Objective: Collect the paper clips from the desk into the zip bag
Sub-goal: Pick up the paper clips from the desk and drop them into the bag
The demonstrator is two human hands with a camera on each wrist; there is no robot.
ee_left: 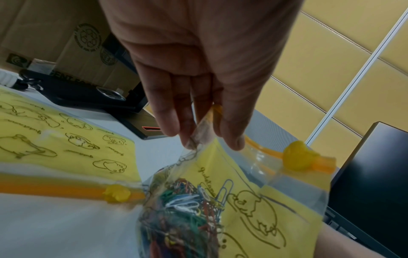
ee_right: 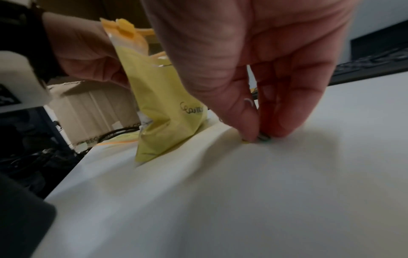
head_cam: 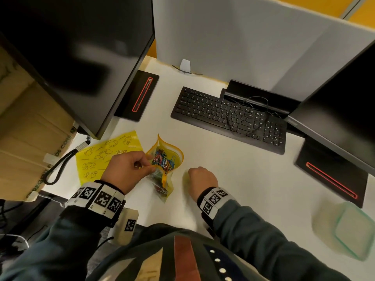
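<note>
A yellow zip bag stands open on the white desk, with a heap of coloured paper clips inside. My left hand pinches the bag's near rim and holds the mouth up. The left wrist view shows the left hand gripping the clear rim beside the orange zip strip, above the paper clips. Just right of the bag, my right hand is curled down onto the desk. Up close, the right hand pinches small paper clips against the surface.
A second yellow zip bag lies flat to the left. A black keyboard with a cable sits behind, between two monitors on black bases. A lidded plastic container is at the near right. A cardboard box stands off the desk's left edge.
</note>
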